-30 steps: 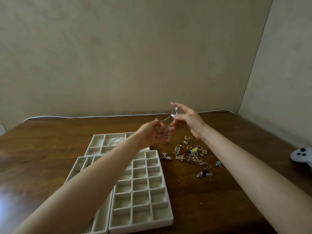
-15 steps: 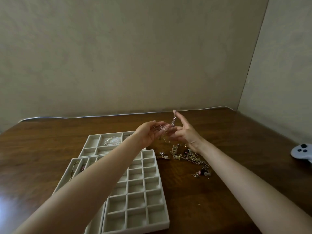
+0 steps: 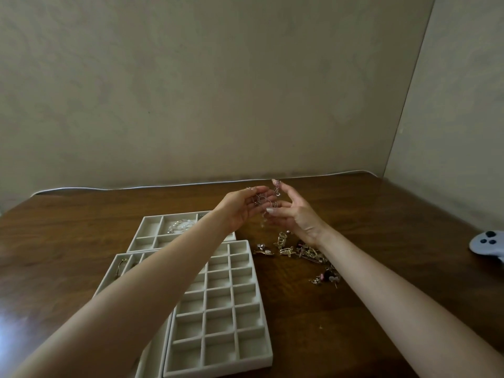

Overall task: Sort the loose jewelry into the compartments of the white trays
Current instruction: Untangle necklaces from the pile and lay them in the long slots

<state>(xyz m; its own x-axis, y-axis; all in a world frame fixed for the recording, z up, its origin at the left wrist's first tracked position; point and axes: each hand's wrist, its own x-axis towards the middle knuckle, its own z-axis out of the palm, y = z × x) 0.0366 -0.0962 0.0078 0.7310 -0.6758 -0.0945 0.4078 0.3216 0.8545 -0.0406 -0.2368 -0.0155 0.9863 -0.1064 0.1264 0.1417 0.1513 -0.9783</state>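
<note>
Right hand [image 3: 296, 218] lowered beside left hand [image 3: 240, 208]; chain [image 3: 263, 199] between, blurred

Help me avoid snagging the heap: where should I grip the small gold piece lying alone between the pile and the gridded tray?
Probably pinch the small gold piece across its narrow middle, coming straight down from above. It lies flat and elongated, apart from the pile, with the gridded tray close on its left, so sideways approaches look cramped.
</note>
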